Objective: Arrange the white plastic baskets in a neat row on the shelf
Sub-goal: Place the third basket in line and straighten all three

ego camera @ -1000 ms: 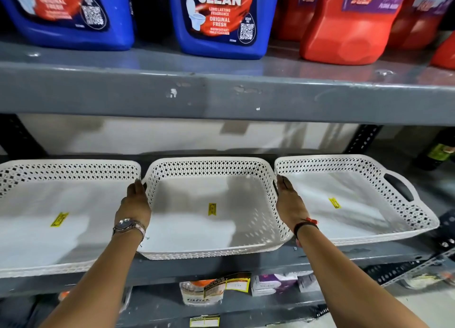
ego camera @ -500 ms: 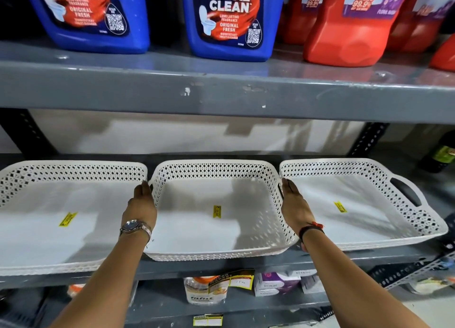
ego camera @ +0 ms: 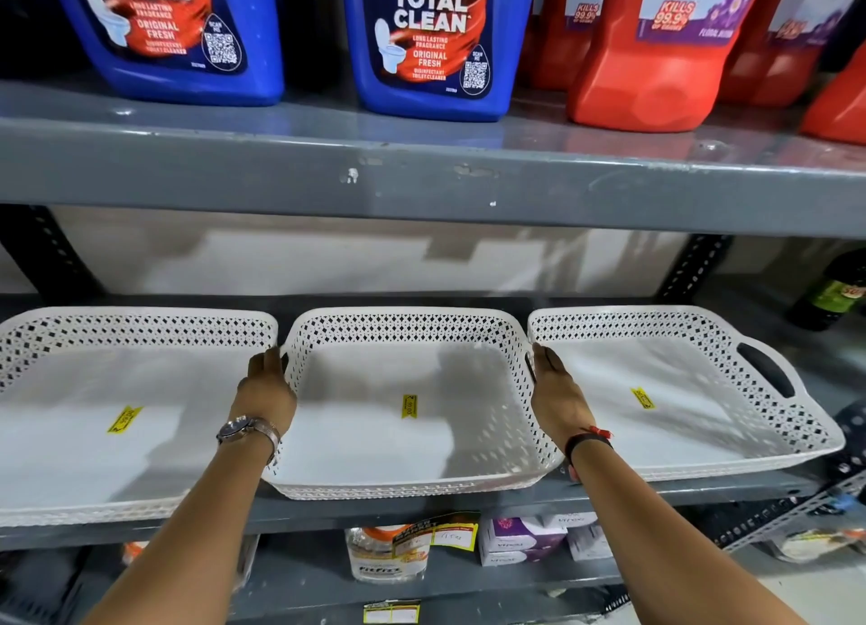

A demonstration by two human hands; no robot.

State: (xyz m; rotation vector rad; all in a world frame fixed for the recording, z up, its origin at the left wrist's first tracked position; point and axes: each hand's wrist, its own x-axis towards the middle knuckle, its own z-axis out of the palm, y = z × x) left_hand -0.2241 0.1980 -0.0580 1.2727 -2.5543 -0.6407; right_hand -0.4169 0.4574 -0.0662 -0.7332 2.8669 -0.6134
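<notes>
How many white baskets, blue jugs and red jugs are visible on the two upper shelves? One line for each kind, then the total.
White baskets: 3
Blue jugs: 2
Red jugs: at least 5, partly cropped or hidden
Total: at least 10

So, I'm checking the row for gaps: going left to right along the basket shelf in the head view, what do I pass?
Left white perforated plastic basket → left hand → middle white perforated plastic basket → right hand → right white perforated plastic basket → dark green bottle.
</notes>
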